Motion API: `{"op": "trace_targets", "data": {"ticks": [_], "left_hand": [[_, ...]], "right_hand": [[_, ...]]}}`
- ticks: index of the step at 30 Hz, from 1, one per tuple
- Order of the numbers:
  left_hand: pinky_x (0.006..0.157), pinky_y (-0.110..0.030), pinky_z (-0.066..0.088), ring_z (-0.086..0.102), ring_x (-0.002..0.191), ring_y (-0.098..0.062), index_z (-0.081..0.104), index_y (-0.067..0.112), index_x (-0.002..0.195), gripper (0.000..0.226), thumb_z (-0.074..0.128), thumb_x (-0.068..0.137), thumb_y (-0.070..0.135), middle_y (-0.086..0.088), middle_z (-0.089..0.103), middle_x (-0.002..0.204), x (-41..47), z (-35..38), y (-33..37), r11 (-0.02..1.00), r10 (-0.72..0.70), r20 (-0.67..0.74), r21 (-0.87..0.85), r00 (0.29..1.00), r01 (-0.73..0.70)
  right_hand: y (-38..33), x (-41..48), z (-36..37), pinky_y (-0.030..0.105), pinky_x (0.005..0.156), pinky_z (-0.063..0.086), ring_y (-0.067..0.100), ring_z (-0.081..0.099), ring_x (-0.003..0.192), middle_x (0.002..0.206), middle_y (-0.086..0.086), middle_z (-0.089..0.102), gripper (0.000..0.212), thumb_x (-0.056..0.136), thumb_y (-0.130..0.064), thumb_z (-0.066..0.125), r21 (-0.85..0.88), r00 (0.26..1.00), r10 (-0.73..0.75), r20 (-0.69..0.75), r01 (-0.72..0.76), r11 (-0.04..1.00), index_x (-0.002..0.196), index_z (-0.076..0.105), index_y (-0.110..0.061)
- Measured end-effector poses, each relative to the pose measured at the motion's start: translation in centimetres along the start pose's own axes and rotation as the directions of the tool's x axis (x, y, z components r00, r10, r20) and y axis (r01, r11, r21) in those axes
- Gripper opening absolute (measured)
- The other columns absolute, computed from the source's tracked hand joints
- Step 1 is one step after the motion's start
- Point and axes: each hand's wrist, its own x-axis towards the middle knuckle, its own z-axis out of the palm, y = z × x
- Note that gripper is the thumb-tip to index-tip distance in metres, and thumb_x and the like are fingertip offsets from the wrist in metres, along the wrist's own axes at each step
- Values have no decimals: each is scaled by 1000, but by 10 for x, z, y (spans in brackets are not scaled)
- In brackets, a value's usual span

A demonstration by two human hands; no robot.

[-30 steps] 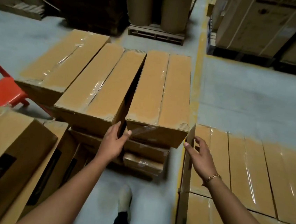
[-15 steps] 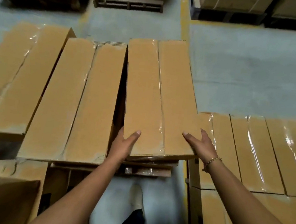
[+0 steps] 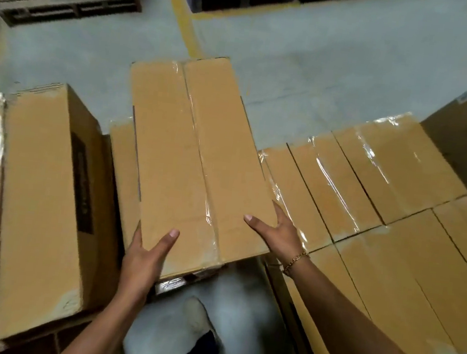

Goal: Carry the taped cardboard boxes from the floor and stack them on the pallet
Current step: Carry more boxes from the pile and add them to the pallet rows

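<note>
**Both grips hold the near end of a long taped box, with the stack just to its right**

The left grip (image 3: 143, 259) and right grip (image 3: 275, 233) each clasp a near corner of the taped box (image 3: 188, 157), thumb on the lid and fingers down the side wall. Its long axis runs away from the person, so most of its length lies beyond both grips, above a lower box (image 3: 119, 165). The stacked layer (image 3: 388, 279) lies just beside its right edge, nearer the right grip. A tall printed carton (image 3: 41, 185) hems in the left side. Open floor (image 3: 324, 71) beyond the far end probably gives room to pivot.
</note>
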Motion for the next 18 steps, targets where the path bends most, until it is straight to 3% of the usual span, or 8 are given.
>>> {"op": "trace_targets", "data": {"ticks": [4,7,10,12,14,16,18], "left_hand": [[112,-31,30,38,145,-24,25,17,161,96,76,85,47,-4,40,158,-35,47,18,997,53,79,51,995,-57],[115,-36,29,35,147,-25,23,16,161,100,76,84,53,-6,36,161,-72,90,27,991,99,187,75,977,-114],[103,-35,41,55,128,-20,43,25,152,83,77,83,56,7,56,140,-120,138,32,980,146,289,88,946,-177],[96,-35,48,65,115,-19,57,34,135,69,78,75,63,9,69,124,-159,171,31,968,181,351,104,919,-230],[97,-38,51,68,110,-20,60,34,126,58,80,78,57,8,72,116,-198,205,27,961,183,401,120,897,-250],[100,-42,52,68,109,-19,61,35,123,54,80,78,58,10,73,114,-240,241,24,951,205,446,118,871,-285],[101,-46,53,69,109,-15,60,40,127,66,79,71,69,14,73,115,-281,277,16,939,218,491,130,844,-318]], "right_hand": [[38,-35,-58,22,110,30,8,39,138,149,-9,46,91,79,-49,81,61,994,-15,-106,22,998,154,38,-23],[70,-71,-113,30,116,33,11,44,139,150,-10,50,97,71,-64,80,101,983,3,-182,15,995,153,41,-28],[118,-115,-170,38,110,47,5,59,123,131,-17,65,92,63,-75,77,138,967,4,-256,33,990,142,53,-35],[152,-152,-208,29,106,49,-4,61,115,123,-21,68,79,70,-63,81,182,948,9,-317,52,982,139,56,-34],[186,-189,-248,15,98,48,-15,60,105,116,-27,66,68,77,-51,82,211,929,27,-368,55,976,136,57,-32],[223,-225,-287,22,101,48,-8,61,109,118,-25,67,71,73,-58,81,223,909,55,-414,42,974,136,57,-34],[260,-261,-324,31,106,47,0,62,114,122,-21,68,70,73,-61,80,227,884,81,-461,29,974,134,57,-35]]}}
